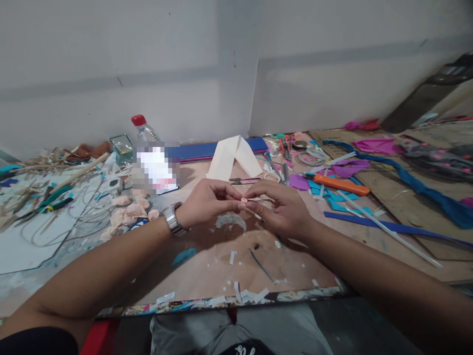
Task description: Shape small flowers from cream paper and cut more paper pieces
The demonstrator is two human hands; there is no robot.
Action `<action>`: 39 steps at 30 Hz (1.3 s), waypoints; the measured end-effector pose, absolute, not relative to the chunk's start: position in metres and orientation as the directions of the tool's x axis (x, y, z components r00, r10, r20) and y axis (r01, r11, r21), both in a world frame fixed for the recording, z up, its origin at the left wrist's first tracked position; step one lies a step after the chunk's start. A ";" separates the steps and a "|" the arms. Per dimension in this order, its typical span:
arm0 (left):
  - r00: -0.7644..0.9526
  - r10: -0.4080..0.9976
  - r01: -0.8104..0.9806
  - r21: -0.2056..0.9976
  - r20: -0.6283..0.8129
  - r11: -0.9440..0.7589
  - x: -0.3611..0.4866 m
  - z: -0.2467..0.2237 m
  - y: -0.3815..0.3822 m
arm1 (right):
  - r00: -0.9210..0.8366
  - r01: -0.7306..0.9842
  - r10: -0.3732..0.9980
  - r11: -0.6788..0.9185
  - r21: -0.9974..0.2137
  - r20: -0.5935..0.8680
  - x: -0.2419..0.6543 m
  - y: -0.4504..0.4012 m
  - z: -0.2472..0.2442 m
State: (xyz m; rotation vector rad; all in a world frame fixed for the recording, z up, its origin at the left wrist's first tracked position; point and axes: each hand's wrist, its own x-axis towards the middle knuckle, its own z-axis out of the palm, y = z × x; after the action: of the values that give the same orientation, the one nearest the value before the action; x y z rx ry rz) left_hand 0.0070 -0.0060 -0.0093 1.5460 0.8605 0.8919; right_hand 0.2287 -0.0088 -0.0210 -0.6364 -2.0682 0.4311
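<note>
My left hand [210, 202], with a metal watch [173, 219] on its wrist, meets my right hand [279, 207] over the middle of the table. Thumbs and fingertips of both are closed in a pinch on a small cream-coloured roll [244, 200], mostly covered by the fingers; its material is hard to make out. Just beyond the fingers lie small scissors with pink handles [246, 181]. A folded cream paper strip [223, 158] stands behind them. Beneath the hands is a whitish dried smear [231, 222] on the tabletop.
To the left are a lit phone [157, 167], a red-capped bottle [146, 129], green-handled pliers [55, 196] and crumpled peach pieces [127, 214]. An orange cutter knife [338, 183], a blue strip [369, 223] and a white stick [399, 234] lie right. Paper scraps [240, 293] line the front edge.
</note>
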 end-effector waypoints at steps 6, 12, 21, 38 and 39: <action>0.481 0.876 0.041 0.998 0.025 -0.051 0.007 -0.007 -0.007 | -0.451 0.304 0.591 0.806 -0.508 0.669 0.228 -0.008 -0.022; 0.520 0.854 0.030 0.999 0.008 -0.027 0.006 -0.004 -0.007 | -0.450 0.296 0.568 0.823 -0.485 0.689 0.228 -0.008 -0.022; 0.488 0.872 -0.087 0.996 0.042 0.001 0.009 -0.007 -0.007 | -0.447 0.186 0.575 0.809 -0.557 0.685 0.231 -0.012 -0.020; 0.434 0.891 -0.095 0.990 0.135 -0.104 0.011 -0.007 -0.011 | -0.360 0.306 0.582 0.812 -0.498 0.729 0.228 -0.008 -0.020; 0.429 0.892 -0.093 0.989 0.145 -0.116 0.011 -0.007 -0.011 | -0.360 0.302 0.577 0.816 -0.493 0.734 0.228 -0.007 -0.020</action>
State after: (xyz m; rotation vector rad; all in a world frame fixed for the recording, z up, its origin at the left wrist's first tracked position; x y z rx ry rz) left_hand 0.0110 -0.0113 -0.0069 1.4369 0.7597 0.9918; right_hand 0.2282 -0.0074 -0.0202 -0.6544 -1.9686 0.3340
